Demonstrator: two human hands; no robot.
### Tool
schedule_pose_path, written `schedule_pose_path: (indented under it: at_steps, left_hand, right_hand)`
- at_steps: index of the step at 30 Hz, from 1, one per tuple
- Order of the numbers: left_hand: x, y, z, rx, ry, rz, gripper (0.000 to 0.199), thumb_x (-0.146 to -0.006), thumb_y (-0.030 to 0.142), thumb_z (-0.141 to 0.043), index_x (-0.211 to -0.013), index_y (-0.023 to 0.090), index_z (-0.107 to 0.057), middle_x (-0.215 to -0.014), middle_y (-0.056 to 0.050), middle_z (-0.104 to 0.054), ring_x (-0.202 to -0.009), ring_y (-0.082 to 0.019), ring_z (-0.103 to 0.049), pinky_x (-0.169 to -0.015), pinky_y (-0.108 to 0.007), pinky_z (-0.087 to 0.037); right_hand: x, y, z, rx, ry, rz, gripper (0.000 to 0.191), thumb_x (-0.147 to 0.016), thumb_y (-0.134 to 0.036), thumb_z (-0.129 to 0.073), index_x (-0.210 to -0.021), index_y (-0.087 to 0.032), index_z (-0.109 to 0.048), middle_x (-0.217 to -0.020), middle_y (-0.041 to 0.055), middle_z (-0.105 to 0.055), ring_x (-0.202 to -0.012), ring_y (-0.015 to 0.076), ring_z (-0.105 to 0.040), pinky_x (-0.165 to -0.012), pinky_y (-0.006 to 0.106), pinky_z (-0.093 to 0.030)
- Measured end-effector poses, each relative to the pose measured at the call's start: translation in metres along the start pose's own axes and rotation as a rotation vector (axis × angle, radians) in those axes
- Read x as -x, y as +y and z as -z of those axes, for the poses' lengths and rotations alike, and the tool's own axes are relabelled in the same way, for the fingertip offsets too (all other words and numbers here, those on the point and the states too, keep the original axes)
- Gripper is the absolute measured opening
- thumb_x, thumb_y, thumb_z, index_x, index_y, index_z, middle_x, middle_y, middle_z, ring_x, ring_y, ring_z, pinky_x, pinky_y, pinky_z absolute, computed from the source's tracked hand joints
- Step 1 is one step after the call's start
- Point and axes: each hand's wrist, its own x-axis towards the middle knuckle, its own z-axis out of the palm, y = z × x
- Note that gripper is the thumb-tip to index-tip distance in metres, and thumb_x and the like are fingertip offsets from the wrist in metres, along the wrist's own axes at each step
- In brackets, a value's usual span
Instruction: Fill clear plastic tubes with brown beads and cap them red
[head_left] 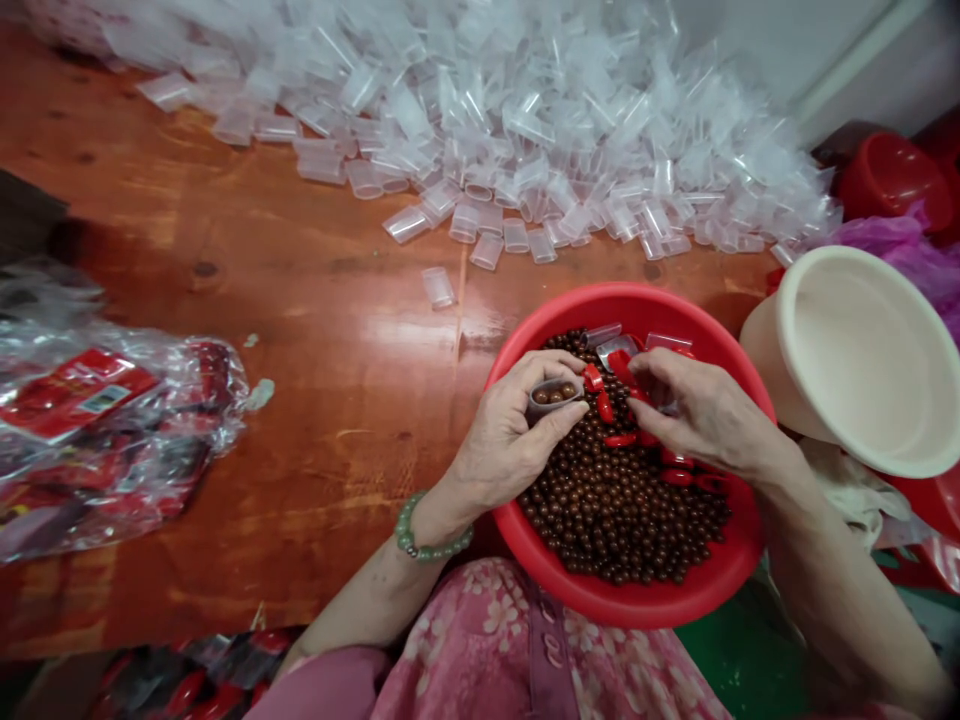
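A short clear plastic tube [555, 395] sits in the left hand [510, 430], pinched between thumb and fingers just above a red plastic basin [637, 305]. It lies tilted, its open end toward the right hand, and a few glossy brown beads [553, 394] show through its wall. The right hand [697, 410] curves down over the basin, its fingertips [646, 372] among red caps and clear tubes; whether they grip anything cannot be told from this view.

The basin holds a deep layer of round brown beads [622, 510], with shiny red caps [604, 407] scattered on top and a few clear tubes [604, 335] near the far rim. It stands at the edge of a varnished wooden desk [315, 300], close to the person's lap and pink floral garment [525, 640]. A green bead bracelet [433, 530] circles the left wrist.

Across the desk lies a great heap of clear tubes [525, 150], and to the left a clear plastic bag [97, 420] of red printed packets — one has a small pale label with a barcode-like patch [105, 398], but no writing can be read. To the right stand a cream plastic basin [862, 350], a red bowl [892, 180] and a crumpled purple bag [892, 250].
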Motion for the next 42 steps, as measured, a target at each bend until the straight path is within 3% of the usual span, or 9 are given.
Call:
schedule_pose_path:
  at_steps: [3,6,9,14,19,25,31,39,42]
  left_hand:
    - [0.0,-0.001,-0.002,-0.034,0.031,-0.026,0.006,-0.087,0.018,-0.067,-0.09,0.017,-0.062,-0.122,-0.008,-0.066,-0.108,-0.015,-0.065,-0.098,-0.029,-0.048]
    - [0.001,-0.001,-0.003,-0.042,-0.011,0.013,0.006,-0.086,0.016,-0.066,-0.091,0.017,-0.063,-0.1,-0.004,-0.071,-0.089,-0.013,-0.067,-0.084,-0.027,-0.052]
    - [0.001,0.001,-0.002,-0.023,-0.015,0.059,0.005,-0.085,0.017,-0.066,-0.089,0.017,-0.064,-0.084,-0.001,-0.07,-0.079,-0.012,-0.065,-0.076,-0.025,-0.053]
    - [0.002,0.005,-0.001,0.016,0.045,0.12,0.01,-0.081,0.023,-0.071,-0.087,0.017,-0.065,-0.086,-0.001,-0.07,-0.079,-0.014,-0.064,-0.077,-0.026,-0.052]
    - [0.002,0.006,-0.001,0.051,0.058,0.164,0.012,-0.078,0.024,-0.073,-0.086,0.017,-0.065,-0.082,0.0,-0.068,-0.074,-0.012,-0.062,-0.073,-0.025,-0.052]
    - [0.002,0.006,-0.001,0.043,0.005,0.166,0.011,-0.08,0.026,-0.07,-0.083,0.015,-0.068,-0.076,-0.001,-0.066,-0.068,-0.012,-0.056,-0.066,-0.025,-0.045]
    - [0.004,0.004,0.0,0.007,-0.024,0.196,0.014,-0.08,0.027,-0.071,-0.079,0.014,-0.066,-0.07,0.001,-0.06,-0.064,-0.01,-0.051,-0.063,-0.025,-0.041]
    - [0.001,0.008,-0.001,0.094,0.002,0.22,0.012,-0.078,0.025,-0.072,-0.077,0.015,-0.064,-0.069,0.003,-0.058,-0.062,-0.009,-0.049,-0.06,-0.022,-0.04]
    - [0.0,0.009,0.0,0.17,-0.005,0.243,0.012,-0.077,0.024,-0.075,-0.08,0.016,-0.066,-0.076,0.001,-0.065,-0.068,-0.01,-0.056,-0.068,-0.024,-0.046]
  right_hand:
    - [0.005,-0.019,0.006,0.01,-0.143,0.168,0.012,-0.092,-0.017,-0.049,-0.101,-0.017,-0.056,-0.091,0.0065,-0.063,-0.078,0.0186,-0.061,-0.07,0.03,-0.046]
    - [0.006,-0.031,0.008,-0.06,-0.193,0.241,0.019,-0.095,-0.016,-0.047,-0.111,-0.017,-0.058,-0.098,0.0081,-0.064,-0.087,0.0197,-0.064,-0.075,0.031,-0.05]
    - [0.008,-0.033,0.011,-0.12,-0.119,0.192,0.028,-0.096,-0.02,-0.054,-0.124,-0.019,-0.056,-0.106,0.008,-0.067,-0.089,0.0188,-0.066,-0.079,0.031,-0.053]
    - [0.013,-0.025,0.009,-0.345,0.055,0.02,0.042,-0.094,-0.028,-0.064,-0.135,-0.021,-0.055,-0.102,0.0045,-0.069,-0.079,0.0148,-0.067,-0.074,0.027,-0.056]
    - [0.005,-0.024,0.0,-0.554,0.257,-0.051,0.026,-0.09,-0.024,-0.07,-0.116,-0.026,-0.071,-0.103,0.0024,-0.071,-0.094,0.0153,-0.068,-0.085,0.027,-0.056]
    - [-0.009,-0.033,-0.009,-0.737,0.305,-0.048,0.022,-0.083,-0.021,-0.077,-0.103,-0.029,-0.078,-0.095,0.0008,-0.076,-0.087,0.0147,-0.07,-0.081,0.026,-0.058]
    - [-0.015,-0.042,-0.021,-0.904,0.302,-0.284,0.018,-0.077,-0.034,-0.082,-0.092,-0.025,-0.08,-0.084,0.0017,-0.078,-0.073,0.0171,-0.072,-0.071,0.029,-0.061]
    - [-0.007,-0.046,-0.033,-0.653,0.434,-0.072,0.024,-0.086,-0.023,-0.074,-0.109,-0.026,-0.074,-0.103,0.0041,-0.077,-0.093,0.0193,-0.072,-0.087,0.036,-0.06]
    - [-0.01,-0.045,-0.025,-0.667,0.439,-0.104,0.024,-0.089,-0.024,-0.071,-0.112,-0.027,-0.073,-0.107,0.0041,-0.075,-0.095,0.0189,-0.072,-0.09,0.036,-0.059]
